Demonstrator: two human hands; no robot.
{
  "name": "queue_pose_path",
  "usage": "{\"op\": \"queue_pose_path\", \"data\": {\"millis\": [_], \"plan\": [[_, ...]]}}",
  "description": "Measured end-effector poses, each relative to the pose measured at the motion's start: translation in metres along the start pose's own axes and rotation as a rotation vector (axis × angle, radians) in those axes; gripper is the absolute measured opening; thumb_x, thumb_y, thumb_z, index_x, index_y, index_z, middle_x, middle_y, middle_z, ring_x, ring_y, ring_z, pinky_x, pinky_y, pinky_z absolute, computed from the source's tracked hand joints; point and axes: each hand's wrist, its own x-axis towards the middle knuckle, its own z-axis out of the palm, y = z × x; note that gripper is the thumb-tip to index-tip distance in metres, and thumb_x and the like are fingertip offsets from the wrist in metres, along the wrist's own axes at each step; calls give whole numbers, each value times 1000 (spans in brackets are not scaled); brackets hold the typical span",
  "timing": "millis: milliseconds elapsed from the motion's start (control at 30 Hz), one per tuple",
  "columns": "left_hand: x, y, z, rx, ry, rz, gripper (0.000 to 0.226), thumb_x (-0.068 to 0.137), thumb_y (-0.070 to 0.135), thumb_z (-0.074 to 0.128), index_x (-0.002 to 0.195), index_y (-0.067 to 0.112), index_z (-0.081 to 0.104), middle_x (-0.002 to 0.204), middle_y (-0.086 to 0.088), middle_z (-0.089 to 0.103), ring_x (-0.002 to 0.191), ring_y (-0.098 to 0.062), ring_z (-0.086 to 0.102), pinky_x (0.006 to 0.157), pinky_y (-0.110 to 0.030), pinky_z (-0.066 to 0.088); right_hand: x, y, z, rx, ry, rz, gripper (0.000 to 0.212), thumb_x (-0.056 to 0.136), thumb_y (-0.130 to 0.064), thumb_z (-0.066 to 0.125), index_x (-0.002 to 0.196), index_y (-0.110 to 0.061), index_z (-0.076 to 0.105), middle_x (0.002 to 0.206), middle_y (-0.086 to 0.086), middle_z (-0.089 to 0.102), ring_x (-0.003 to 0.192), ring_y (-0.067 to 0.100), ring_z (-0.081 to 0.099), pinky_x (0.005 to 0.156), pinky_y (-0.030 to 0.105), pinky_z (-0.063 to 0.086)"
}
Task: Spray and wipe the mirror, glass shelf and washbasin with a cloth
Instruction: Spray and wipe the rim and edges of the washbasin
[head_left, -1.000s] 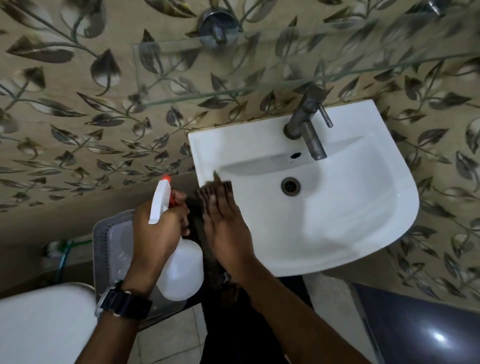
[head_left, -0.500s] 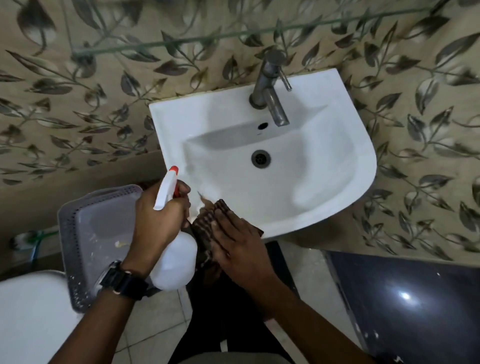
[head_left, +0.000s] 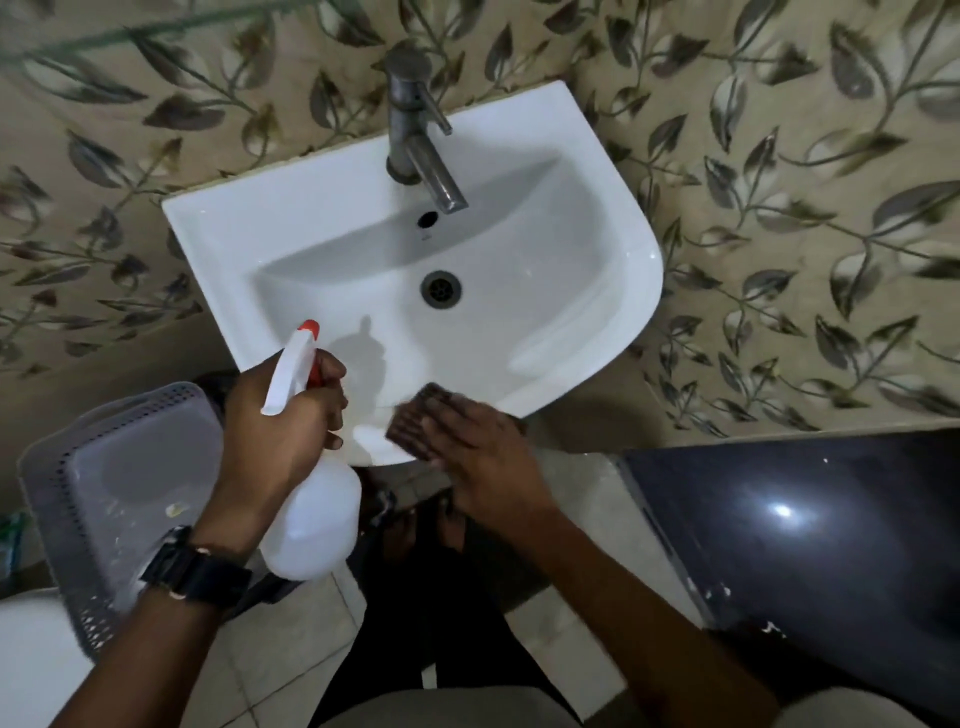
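While the white washbasin (head_left: 545, 291) lay just beyond both hands, the left hand (head_left: 280, 421) had its fingers clenched around the spray bottle (head_left: 311, 519), and the right hand (head_left: 478, 457) pressed the dark cloth (head_left: 410, 421) flat under its fingers on the basin's near rim.

— How is the light? Dim and warm, from overhead; the white washbasin (head_left: 545, 291) is the brightest surface, with the spray bottle (head_left: 311, 514) casting a soft shadow into its bowl.

— Any glare or blur? A hot spot glints on the dark glossy panel (head_left: 779, 512). The right hand (head_left: 478, 447) is motion-smeared; the leaf-patterned wall (head_left: 779, 208) bends and softens toward the edges.
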Motion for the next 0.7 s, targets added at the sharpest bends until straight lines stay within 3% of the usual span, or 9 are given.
{"op": "queue_pose_path", "data": {"millis": [167, 300, 467, 567, 700], "plan": [[-4, 4, 26, -45, -44, -24, 22, 72, 9, 56, 79, 21, 72, 70, -7, 66, 65, -23, 63, 53, -32, 52, -19, 112, -72, -97, 9, 260, 43, 94, -19, 62, 137, -15, 62, 150, 4, 53, 143, 28, 43, 112, 54, 39], [-8, 3, 45, 17, -84, 25, 17, 82, 0, 56, 82, 10, 71, 78, -22, 68, 60, -20, 61, 48, -26, 53, -15, 120, -83, -113, 65, 471, 42, 95, -19, 57, 136, -12, 62, 150, 5, 53, 146, 29, 38, 115, 51, 37], [-6, 4, 66, 42, -136, 28, 20, 85, -2, 57, 85, 12, 72, 83, -24, 70, 58, -18, 61, 49, -26, 53, -16, 36, -36, 15, 72, 285, 38, 93, -20, 63, 130, -11, 67, 145, 5, 59, 139, 28, 47, 120, 43, 29], [-4, 9, 79, 39, -166, 34, 23, 85, -3, 57, 86, 14, 72, 80, -19, 69, 61, -20, 63, 49, -27, 54, -16, 46, -42, 21, 22, 198, 39, 95, -23, 61, 133, -13, 65, 146, 4, 57, 141, 26, 46, 120, 42, 30], [3, 10, 89, 51, -207, 47, 29, 84, -4, 57, 86, 21, 72, 74, -15, 66, 58, -19, 59, 50, -28, 54, -13, 118, -77, -10, 83, 433, 39, 97, -22, 58, 134, -12, 63, 151, 6, 52, 145, 28, 39, 119, 51, 33]]}}
